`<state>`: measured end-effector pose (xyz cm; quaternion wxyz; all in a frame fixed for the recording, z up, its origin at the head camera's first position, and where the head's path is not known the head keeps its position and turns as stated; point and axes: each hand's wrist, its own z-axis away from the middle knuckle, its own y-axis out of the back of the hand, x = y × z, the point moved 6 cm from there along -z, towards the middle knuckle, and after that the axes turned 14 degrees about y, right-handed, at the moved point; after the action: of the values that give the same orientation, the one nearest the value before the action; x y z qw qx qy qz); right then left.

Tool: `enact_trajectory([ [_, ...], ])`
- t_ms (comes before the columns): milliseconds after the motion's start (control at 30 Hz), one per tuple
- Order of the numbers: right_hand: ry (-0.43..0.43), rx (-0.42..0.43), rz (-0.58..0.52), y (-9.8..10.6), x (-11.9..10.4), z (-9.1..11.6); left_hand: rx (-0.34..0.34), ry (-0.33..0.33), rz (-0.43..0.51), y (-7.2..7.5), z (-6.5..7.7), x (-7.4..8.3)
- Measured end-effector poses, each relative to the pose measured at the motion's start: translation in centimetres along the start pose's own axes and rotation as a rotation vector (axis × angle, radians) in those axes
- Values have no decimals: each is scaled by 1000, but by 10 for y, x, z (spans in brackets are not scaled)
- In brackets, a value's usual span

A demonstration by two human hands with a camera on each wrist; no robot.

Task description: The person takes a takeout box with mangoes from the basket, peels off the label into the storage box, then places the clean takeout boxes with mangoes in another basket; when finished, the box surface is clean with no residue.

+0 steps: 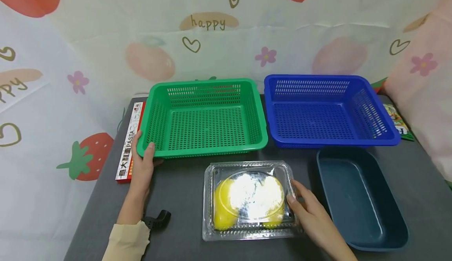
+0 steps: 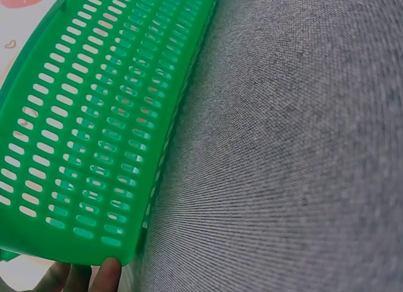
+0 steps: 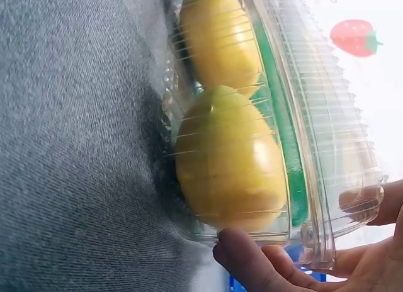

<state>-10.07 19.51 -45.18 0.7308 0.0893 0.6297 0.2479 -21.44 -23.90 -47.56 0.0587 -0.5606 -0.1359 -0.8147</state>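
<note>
My left hand (image 1: 142, 170) grips the near left corner of a green perforated plastic basket (image 1: 208, 151), its thumb at the front wall. In the left wrist view, fingertips (image 2: 108, 276) show right at the basket's lower corner. A clear plastic clamshell box (image 1: 212, 235) lies in front of the basket with its lid down. Inside it are two yellow fruits (image 3: 230, 160), smooth and lemon-like; glare on the lid hides part of them in the head view. With thumb and fingers, my right hand (image 1: 314, 216) holds the box by its right side.
At the back right stands a blue perforated basket (image 1: 332, 141), with a dark teal bin (image 1: 356, 198) in front of it. A pasta box (image 1: 128, 147) lies left of the green basket. A green packet (image 1: 399, 121) sits at the far right. Printed cloth hangs behind the grey table (image 1: 183, 198).
</note>
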Motion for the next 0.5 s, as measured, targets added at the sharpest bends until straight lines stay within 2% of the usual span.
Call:
enact_trajectory([
  [500, 35, -13, 83, -3, -2, -4, 16, -30, 11, 0, 2, 2],
])
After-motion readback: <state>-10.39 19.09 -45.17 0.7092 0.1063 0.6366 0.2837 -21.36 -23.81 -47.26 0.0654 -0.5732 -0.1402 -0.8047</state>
